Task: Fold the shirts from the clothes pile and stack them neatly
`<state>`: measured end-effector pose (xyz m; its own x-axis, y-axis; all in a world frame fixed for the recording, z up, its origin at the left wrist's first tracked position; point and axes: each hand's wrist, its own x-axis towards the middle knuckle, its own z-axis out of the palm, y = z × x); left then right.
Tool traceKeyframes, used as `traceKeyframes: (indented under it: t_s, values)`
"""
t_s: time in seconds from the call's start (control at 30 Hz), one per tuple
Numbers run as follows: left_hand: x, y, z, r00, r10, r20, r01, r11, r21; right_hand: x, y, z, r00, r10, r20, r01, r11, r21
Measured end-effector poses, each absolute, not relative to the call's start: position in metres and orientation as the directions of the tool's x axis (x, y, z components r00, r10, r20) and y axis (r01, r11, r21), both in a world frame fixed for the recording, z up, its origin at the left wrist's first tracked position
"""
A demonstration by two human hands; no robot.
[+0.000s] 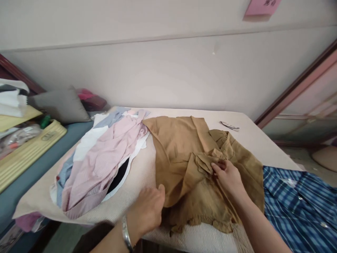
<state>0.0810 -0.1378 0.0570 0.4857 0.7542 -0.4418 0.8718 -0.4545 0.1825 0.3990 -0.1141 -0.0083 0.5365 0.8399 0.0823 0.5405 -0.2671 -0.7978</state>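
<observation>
A brown garment (181, 137) with ruffled, gathered edges lies spread and partly bunched over the middle of the covered table. My right hand (228, 175) is closed on a ruffled fold of it, pinching the cloth between thumb and fingers. Beside the garment's lower left edge is my left hand (147, 207), wearing a silver bracelet (126, 233). Motion smears this hand; its fingers look curled and the thumb points up. Whether it grips any cloth is not visible.
Left of the brown garment is a pile of pink, white and blue clothes (105, 151). A blue plaid shirt (297, 200) lies at the right edge. Glasses (229, 125) rest at the back right of the table (244, 135). A grey cushion (63, 105) and yellow box (31, 144) are far left.
</observation>
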Motion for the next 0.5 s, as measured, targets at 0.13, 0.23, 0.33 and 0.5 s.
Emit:
traceKeyframes:
  t_s: [0.13,0.23,0.33,0.5]
  values:
    - [0.091,-0.148,0.045,0.542,0.734,-0.41,0.838,-0.431,0.335,0.392,-0.113,0.0,0.484,0.834,0.265,0.811,-0.313,-0.495]
    - [0.097,-0.147,0.034,0.564,0.734,-0.378,0.814,-0.416,0.406,0.352,-0.076,0.007,0.314,0.916,0.25,0.851,-0.154,-0.503]
    - [0.107,-0.141,0.012,0.498,0.747,-0.441,0.853,-0.329,0.405,0.298,-0.004,0.014,0.105,0.964,0.243,0.897,0.014,-0.443]
    - [0.103,-0.132,-0.03,0.489,0.805,-0.336,0.79,-0.246,0.561,0.222,0.124,0.015,-0.092,0.985,0.147,0.966,0.124,-0.225]
